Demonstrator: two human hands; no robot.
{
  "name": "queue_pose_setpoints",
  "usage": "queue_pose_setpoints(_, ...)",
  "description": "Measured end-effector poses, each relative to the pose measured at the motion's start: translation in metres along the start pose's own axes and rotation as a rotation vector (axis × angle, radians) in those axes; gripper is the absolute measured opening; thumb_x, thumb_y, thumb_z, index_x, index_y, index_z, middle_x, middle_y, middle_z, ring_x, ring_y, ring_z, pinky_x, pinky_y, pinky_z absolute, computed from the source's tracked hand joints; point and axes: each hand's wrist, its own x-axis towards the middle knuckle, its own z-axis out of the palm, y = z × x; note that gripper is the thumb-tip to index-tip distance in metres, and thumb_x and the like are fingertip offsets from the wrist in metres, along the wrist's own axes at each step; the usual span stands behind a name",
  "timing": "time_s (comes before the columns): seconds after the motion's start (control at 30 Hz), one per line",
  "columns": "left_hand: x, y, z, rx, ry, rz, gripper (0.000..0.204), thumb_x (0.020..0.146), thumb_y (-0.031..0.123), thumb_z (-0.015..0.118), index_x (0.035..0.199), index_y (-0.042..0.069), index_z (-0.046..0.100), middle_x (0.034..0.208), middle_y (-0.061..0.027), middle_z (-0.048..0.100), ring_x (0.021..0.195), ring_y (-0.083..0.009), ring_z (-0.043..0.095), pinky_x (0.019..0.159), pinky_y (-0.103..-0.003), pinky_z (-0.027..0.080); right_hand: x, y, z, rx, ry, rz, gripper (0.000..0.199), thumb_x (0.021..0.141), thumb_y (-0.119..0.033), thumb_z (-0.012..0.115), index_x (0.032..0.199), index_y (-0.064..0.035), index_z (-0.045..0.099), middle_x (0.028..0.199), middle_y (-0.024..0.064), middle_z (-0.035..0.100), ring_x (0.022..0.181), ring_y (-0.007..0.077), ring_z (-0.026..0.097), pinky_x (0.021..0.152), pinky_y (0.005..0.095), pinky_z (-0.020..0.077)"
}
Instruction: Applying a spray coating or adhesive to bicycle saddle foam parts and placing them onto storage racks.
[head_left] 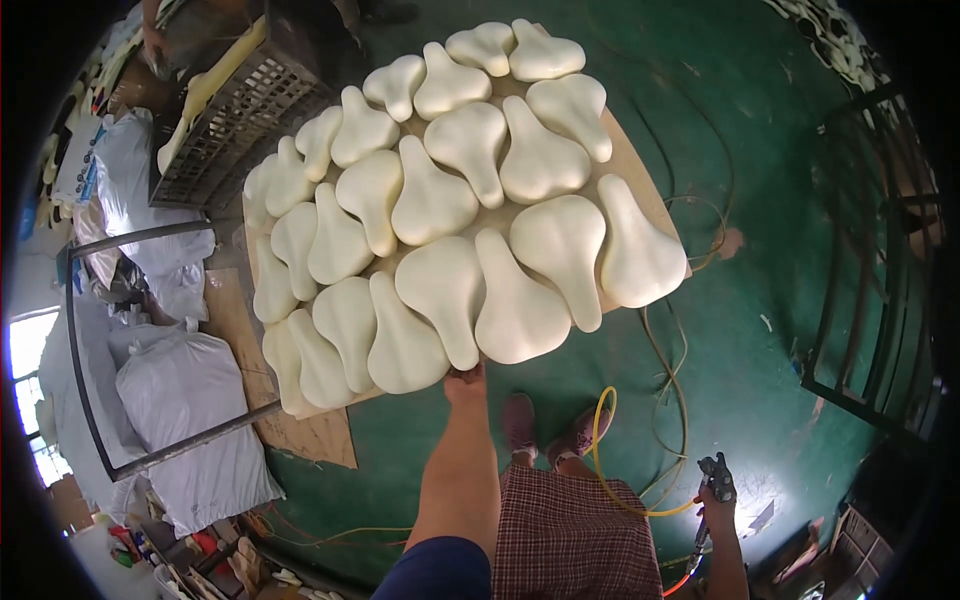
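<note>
A tan board (640, 150) carries several rows of cream foam bicycle saddle pads (435, 195), laid close together with their narrow noses pointing in alternate directions. My left hand (466, 382) is closed at the board's near edge, just below the nose of one front-row saddle pad (440, 290); its fingers are partly hidden there. Away to the right and low, my right hand (718, 492) grips a dark spray gun (716, 470). A yellow air hose (640, 511) loops out from beside that hand, and an orange line (680, 582) hangs below it.
White sacks (190, 400) lie at the left behind a metal frame (90, 370). A slatted plastic crate (240, 115) stands at the far left, with another person's hand (155, 45) nearby. Hoses (680, 400) trail over the green floor (740, 340). A dark metal rack (860, 290) stands right.
</note>
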Motion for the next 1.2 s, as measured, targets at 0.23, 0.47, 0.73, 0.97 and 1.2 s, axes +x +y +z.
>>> queue_pose_setpoints(0.23,-0.038,0.021,0.025,0.030,0.038,-0.054,0.029,0.086,0.022,0.034,0.102,0.003,0.049,0.100,-0.0109,0.052,0.092,-0.0262,0.050,0.079,-0.042,0.042,-0.027,-0.012,-0.009,0.006,0.050,-0.047,0.050,0.073,0.001,0.050,0.120,-0.0113,0.038,0.071,0.0032,0.051,0.054,0.0109,0.054,0.036,0.0204,0.0404)
queue_pose_setpoints(0.47,-0.059,0.045,0.040,0.030,0.025,-0.043,0.023,0.083,0.019,0.040,0.097,0.004,0.051,0.096,-0.0090,0.053,0.091,-0.0251,0.052,0.079,-0.043,0.044,-0.062,-0.005,-0.019,0.040,0.107,-0.024,0.048,0.072,0.000,0.049,0.118,-0.0109,0.039,0.071,0.0034,0.052,0.054,0.0116,0.055,0.039,0.0224,0.0424)
queue_pose_setpoints(0.73,-0.088,0.049,0.064,0.150,0.112,-0.123,0.025,0.084,0.021,0.039,0.098,0.003,0.051,0.095,-0.0084,0.054,0.091,-0.0244,0.052,0.079,-0.041,0.045,-0.104,0.028,-0.043,-0.207,0.333,-0.041,0.050,0.064,-0.007,0.053,0.114,-0.0056,0.043,0.091,0.0154,0.057,0.080,0.0269,0.056,0.069,0.0340,0.0439)
queue_pose_setpoints(0.97,-0.100,0.052,0.075,0.177,0.140,-0.113,0.026,0.083,0.020,0.037,0.097,0.003,0.050,0.093,-0.0085,0.053,0.092,-0.0242,0.050,0.082,-0.039,0.043,-0.125,0.064,-0.053,-0.161,0.335,0.041,0.051,0.063,-0.008,0.053,0.113,-0.0078,0.044,0.093,0.0152,0.057,0.085,0.0275,0.056,0.074,0.0335,0.0432)
queue_pose_setpoints(1.2,-0.106,0.050,0.079,0.205,0.159,-0.091,0.026,0.084,0.022,0.036,0.095,0.004,0.051,0.090,-0.0084,0.054,0.087,-0.0240,0.053,0.077,-0.040,0.045,-0.137,0.076,-0.048,-0.133,0.366,0.057,0.051,0.063,-0.008,0.053,0.113,-0.0068,0.044,0.096,0.0146,0.057,0.091,0.0281,0.055,0.077,0.0329,0.0425)
